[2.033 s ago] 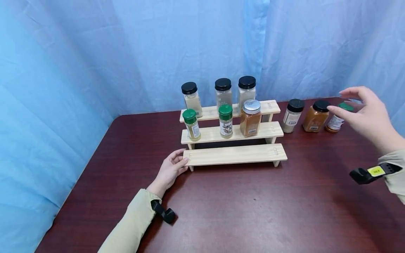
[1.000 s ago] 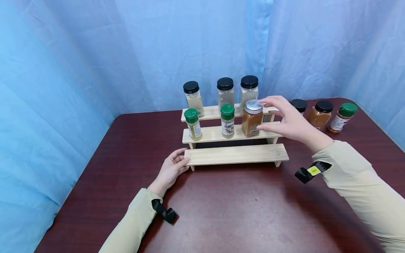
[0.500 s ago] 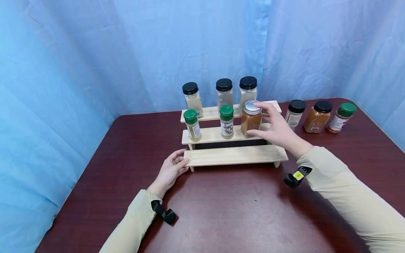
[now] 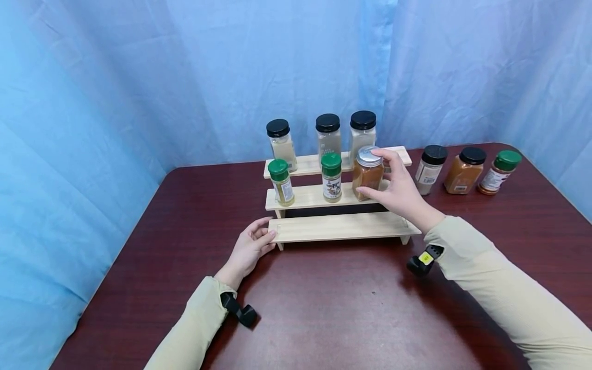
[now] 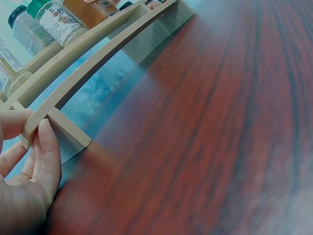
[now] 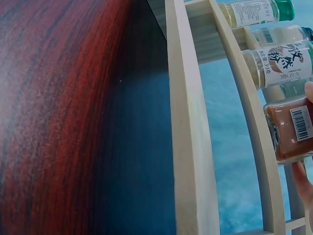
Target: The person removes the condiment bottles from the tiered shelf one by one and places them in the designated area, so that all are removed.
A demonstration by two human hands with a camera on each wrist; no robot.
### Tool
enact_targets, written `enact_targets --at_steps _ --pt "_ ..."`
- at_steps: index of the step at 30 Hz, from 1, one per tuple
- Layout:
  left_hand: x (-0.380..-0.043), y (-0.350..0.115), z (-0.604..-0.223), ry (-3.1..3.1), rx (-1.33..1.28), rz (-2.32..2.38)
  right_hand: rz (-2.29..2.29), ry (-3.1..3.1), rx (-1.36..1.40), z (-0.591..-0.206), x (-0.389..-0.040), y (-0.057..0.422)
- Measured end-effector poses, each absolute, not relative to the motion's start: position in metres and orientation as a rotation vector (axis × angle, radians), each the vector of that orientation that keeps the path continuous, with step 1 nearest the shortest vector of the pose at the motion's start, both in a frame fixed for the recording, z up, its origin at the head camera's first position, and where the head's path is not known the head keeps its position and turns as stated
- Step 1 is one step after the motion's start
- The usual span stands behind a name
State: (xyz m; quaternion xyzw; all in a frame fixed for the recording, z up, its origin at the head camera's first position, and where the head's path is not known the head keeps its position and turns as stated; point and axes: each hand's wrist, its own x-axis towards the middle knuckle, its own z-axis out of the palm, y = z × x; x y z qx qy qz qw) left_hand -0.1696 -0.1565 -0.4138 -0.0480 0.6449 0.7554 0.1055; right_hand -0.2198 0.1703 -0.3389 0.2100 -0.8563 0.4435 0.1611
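Note:
A three-tier wooden display rack stands on the table. My left hand pinches the left end of its lowest tier, thumb above and fingers below, as the left wrist view also shows. On the middle tier, at the right, is a spice jar of orange-brown powder with a silver lid. My right hand grips it from the right, thumb low on its side and fingertips up at the lid. Left of it on that tier are two green-capped spice bottles. The right wrist view shows the jar's barcode label.
Three black-lidded jars stand on the top tier. Right of the rack, on the dark red table, are a pale black-lidded jar, an orange-brown one and a green-capped bottle. Blue curtains hang behind.
My right hand has come left from above the jars beside the rack and taken hold of the silver-lidded jar. My left hand stays on the lowest tier.

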Motion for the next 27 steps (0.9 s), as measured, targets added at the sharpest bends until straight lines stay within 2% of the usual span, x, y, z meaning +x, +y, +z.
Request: enact_targets --at_steps 27 --pt "-0.169 -0.155 -0.412 1.910 -0.134 2.227 1.244 -2.436 0.526 -0.336 -0.209 0.172"
